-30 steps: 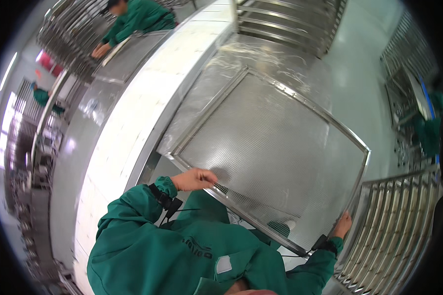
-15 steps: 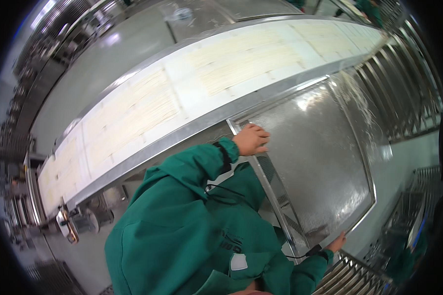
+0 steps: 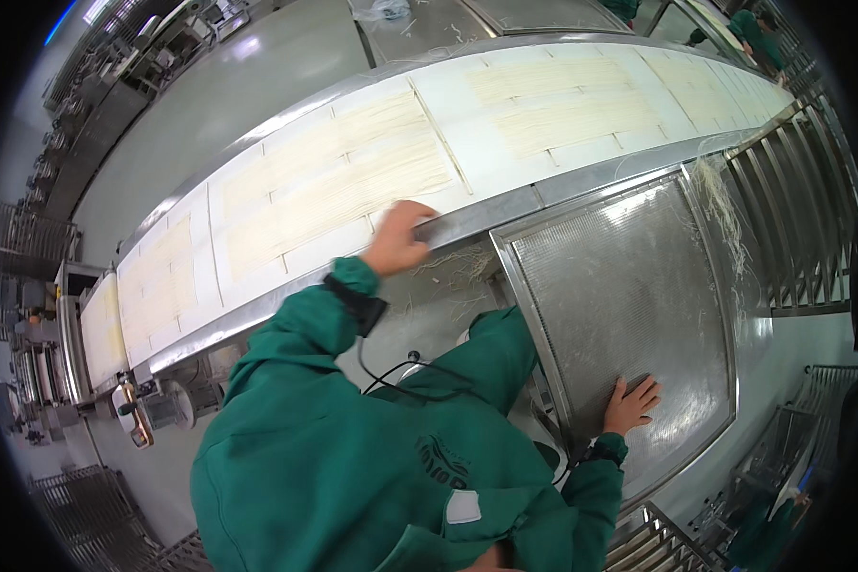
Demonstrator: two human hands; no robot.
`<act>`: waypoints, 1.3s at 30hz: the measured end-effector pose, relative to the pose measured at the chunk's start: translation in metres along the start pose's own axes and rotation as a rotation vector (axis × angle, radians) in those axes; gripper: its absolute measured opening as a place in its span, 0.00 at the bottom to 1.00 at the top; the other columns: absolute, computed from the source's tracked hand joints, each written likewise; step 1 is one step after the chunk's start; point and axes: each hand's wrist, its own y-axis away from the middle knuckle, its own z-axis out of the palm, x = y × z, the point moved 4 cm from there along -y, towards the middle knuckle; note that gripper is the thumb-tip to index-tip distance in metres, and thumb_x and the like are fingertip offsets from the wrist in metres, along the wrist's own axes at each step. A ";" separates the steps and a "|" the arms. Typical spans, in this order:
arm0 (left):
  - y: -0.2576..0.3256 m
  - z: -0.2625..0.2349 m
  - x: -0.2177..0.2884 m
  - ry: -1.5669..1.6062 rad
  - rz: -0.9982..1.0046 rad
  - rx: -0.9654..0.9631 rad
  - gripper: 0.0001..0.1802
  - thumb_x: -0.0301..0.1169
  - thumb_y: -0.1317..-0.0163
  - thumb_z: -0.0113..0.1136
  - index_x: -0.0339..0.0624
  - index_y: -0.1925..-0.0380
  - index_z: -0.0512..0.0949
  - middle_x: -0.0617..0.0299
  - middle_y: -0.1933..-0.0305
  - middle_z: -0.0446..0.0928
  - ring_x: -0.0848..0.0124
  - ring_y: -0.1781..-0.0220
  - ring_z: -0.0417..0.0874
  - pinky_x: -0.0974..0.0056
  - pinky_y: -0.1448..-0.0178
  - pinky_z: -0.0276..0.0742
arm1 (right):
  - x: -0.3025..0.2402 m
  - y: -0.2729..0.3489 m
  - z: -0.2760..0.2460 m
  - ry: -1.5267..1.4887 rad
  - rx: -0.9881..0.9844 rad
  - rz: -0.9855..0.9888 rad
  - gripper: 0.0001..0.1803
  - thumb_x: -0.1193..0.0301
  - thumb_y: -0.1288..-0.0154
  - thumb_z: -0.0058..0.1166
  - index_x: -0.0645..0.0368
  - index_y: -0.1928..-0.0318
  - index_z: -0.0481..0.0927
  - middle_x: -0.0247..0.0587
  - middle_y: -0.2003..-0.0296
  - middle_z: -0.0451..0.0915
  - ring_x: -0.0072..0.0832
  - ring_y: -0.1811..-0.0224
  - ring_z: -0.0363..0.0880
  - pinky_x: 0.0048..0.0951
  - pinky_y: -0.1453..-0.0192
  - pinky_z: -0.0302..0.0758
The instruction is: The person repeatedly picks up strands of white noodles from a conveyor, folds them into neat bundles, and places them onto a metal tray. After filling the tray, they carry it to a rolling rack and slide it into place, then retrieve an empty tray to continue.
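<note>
My right hand (image 3: 629,408) rests with its fingers spread on the near part of a rectangular metal mesh tray (image 3: 629,296). The tray lies flat with a raised metal frame and a bare mesh surface. My left hand (image 3: 399,238), slightly smeared by motion, is over the near metal edge of a long white conveyor belt (image 3: 458,129); thumb and fingers are apart, with nothing seen between them. Rectangular sheets of thin pale noodle strands (image 3: 329,167) lie on the belt, several side by side, with short darker marks across them.
Loose strands (image 3: 720,205) hang between the tray and a slatted metal rack (image 3: 791,191) at the right. Another slatted rack (image 3: 663,543) stands near my right forearm. A metal roller machine (image 3: 67,343) is at the belt's left end. Another person in green (image 3: 755,38) is at the far right.
My left hand has let go of the tray's frame and moved left to the belt's edge. My right hand has shifted from the tray's near rim onto its mesh. The tray now lies flatter.
</note>
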 end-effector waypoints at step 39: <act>0.037 0.232 0.434 1.325 -0.294 -1.293 0.08 0.24 0.32 0.57 0.35 0.54 0.77 0.64 0.62 0.80 0.76 0.62 0.79 0.68 0.50 0.78 | 0.010 0.112 -0.174 -1.073 0.299 -0.231 0.45 0.78 0.49 0.64 0.60 0.28 0.64 0.59 0.40 0.74 0.59 0.41 0.75 0.50 0.39 0.74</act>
